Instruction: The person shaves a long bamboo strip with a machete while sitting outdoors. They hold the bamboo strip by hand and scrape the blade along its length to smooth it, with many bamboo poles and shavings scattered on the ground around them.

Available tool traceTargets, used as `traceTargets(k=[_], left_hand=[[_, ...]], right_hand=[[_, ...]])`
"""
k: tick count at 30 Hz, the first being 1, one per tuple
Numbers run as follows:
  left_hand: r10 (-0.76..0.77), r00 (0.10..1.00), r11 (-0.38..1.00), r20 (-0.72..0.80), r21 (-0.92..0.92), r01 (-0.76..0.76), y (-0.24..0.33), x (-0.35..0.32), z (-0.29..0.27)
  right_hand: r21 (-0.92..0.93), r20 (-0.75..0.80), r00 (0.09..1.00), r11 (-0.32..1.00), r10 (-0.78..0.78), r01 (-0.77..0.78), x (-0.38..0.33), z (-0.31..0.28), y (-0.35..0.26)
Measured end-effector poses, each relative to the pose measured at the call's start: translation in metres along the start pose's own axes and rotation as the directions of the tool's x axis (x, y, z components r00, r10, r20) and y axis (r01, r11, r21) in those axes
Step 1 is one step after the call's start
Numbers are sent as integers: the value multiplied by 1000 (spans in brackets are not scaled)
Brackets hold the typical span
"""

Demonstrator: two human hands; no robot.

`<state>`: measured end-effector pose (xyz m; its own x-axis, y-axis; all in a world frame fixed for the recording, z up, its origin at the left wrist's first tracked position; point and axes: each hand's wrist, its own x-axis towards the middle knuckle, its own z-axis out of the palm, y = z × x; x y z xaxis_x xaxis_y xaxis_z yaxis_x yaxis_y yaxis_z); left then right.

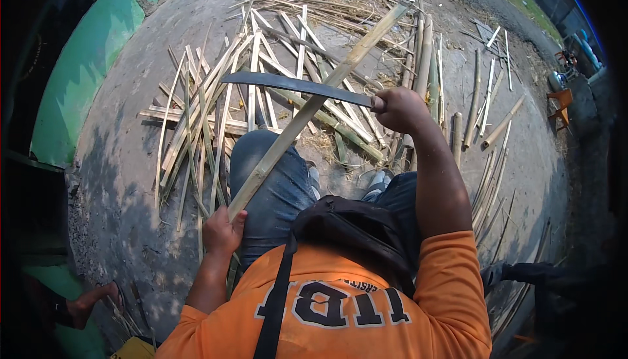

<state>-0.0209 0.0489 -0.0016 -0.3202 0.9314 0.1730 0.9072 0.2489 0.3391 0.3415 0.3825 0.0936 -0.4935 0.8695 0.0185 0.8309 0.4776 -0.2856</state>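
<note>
My left hand (223,231) is closed round the near end of a long, pale split bamboo strip (267,163). The strip slants up and away to the right, passing over my left knee. In my right hand (404,110) is the handle of a machete (288,83), its long dark blade pointing left. The blade lies across the strip in this view, about midway along it; whether the two touch I cannot tell. My right arm is raised and bent, the left one low beside my thigh.
Heaps of split bamboo strips (196,123) cover the concrete ahead and left. Thicker bamboo poles (425,58) and short lengths (474,101) lie to the right. A black bag (353,228) rests on my lap. Another person's foot (116,293) shows at lower left, an orange chair (560,105) far right.
</note>
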Motion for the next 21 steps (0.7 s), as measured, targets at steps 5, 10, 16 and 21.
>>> traceTargets(k=[5,10,16,21], left_hand=[[-17,1000,1000,16,26,16,-5,-2,0],[11,1000,1000,28,24,-12,3,2,-8],[22,1000,1000,9,-4,-22,5,1,-5],[32,999,999,-4,7,-32,3,4,-5]], right_hand=[[-4,-22,999,999,34,-34,1,0,2],[-39,-7,996,995,92,-92,-1,0,15],[28,-42,999,999,18,-16,-6,3,-13],[63,-78,996,997,39,-34,5,-1,9]])
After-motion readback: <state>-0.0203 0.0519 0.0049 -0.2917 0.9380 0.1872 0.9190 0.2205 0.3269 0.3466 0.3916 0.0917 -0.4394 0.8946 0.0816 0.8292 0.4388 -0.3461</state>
